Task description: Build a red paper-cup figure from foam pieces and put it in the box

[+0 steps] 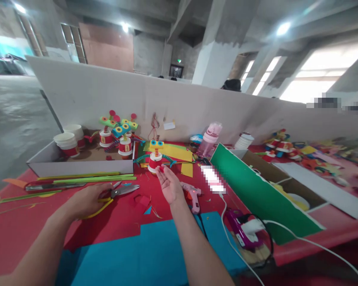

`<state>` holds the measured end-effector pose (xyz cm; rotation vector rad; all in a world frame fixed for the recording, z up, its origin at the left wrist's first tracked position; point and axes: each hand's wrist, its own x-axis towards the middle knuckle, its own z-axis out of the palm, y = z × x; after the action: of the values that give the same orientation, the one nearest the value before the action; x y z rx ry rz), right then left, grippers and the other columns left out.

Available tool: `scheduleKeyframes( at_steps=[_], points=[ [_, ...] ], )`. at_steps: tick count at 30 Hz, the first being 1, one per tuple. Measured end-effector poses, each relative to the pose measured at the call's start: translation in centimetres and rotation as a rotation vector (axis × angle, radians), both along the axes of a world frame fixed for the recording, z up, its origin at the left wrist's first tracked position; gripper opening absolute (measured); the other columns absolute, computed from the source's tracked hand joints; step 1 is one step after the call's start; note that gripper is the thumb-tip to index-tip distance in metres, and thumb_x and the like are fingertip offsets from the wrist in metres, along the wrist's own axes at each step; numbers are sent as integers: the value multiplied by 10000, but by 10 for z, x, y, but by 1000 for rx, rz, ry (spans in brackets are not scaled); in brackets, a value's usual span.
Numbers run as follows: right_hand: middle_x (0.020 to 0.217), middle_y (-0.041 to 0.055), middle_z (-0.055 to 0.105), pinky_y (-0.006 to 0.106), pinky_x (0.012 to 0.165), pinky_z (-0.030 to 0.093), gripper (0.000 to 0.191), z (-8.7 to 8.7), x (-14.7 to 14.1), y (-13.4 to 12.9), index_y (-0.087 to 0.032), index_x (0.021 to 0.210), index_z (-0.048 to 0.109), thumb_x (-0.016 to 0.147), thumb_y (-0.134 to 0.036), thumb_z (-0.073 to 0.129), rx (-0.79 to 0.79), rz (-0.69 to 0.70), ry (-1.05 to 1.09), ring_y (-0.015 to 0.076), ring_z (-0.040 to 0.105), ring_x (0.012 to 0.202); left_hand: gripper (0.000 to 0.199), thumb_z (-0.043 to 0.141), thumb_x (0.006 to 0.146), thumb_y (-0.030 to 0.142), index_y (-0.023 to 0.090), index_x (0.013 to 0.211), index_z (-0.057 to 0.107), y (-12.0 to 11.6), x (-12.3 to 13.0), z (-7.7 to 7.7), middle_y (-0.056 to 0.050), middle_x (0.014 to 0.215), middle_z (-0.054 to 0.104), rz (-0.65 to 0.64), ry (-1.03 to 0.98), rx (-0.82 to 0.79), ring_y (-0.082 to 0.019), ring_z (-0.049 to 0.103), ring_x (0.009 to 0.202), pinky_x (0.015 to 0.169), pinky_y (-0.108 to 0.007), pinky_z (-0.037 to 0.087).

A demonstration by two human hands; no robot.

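My left hand (91,198) is closed about the yellow handle of a pair of scissors (123,190), low over the red tabletop, with the blades partly apart and pointing right. Between the thumb and fingertips of my right hand (170,184) is a small red paper piece (161,169). Just behind those fingertips stands a paper-cup figure (155,162) with a yellow head, blue eyes and folded-paper arms. To the right of my right hand lies a pink glue gun (193,195). Red paper scraps (142,201) lie between my two hands.
A white box (80,169) at left holds stacked cups (67,143) and finished figures (125,146). Blue sheets (122,258) cover the front. Right are a lit phone (211,178), a pink bottle (210,139), a green-sided box (256,190) and a purple power strip (243,230) with cables.
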<state>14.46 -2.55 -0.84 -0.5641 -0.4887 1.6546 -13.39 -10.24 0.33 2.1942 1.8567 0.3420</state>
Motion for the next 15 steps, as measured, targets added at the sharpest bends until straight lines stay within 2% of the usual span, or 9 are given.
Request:
scheduleKeyframes(
  at_steps=[3,5,7,9,11,15],
  points=[
    [857,36,753,238,871,562,144,-1,-1,1,-173,796,648,725,-161,772,-4,9,-23,124,712,868,437,507,811,311,256,1233,608,1,-5,-1,-79,1167,689,-33,-2,-94,-267,642,1008,790,-320,489],
    [831,30,752,203,723,577,147,-1,0,2,-180,782,631,731,-184,769,-53,-2,-29,108,703,762,482,507,812,338,256,1281,580,1,-8,-1,-79,1257,649,-23,-5,-83,-278,608,1104,890,-347,477],
    [735,-1,728,151,538,522,147,-2,0,4,-182,781,632,733,-214,767,-88,-34,-25,77,645,601,497,498,815,364,253,1293,579,1,-11,-1,-81,1264,644,-10,9,-79,-280,601,1121,928,-359,469],
    [609,-46,662,123,424,428,155,-4,1,6,-181,760,638,717,-233,777,-85,-70,-19,46,538,474,505,486,815,372,241,1293,585,0,-13,-2,-92,1218,662,-12,33,-88,-278,615,1086,911,-360,482],
    [574,-62,628,126,432,424,177,-5,0,7,-177,746,643,675,-220,800,-54,-87,-26,38,495,456,503,490,804,353,234,1281,599,0,-15,-2,-106,1186,669,-26,70,-83,-278,620,1063,900,-365,488],
    [708,-18,690,213,646,546,250,-5,-2,8,-176,745,635,586,-194,828,15,-122,-33,90,630,621,402,481,802,291,228,1160,654,0,-8,10,-121,1128,679,43,197,41,-300,619,1032,918,-421,471]
  ],
)
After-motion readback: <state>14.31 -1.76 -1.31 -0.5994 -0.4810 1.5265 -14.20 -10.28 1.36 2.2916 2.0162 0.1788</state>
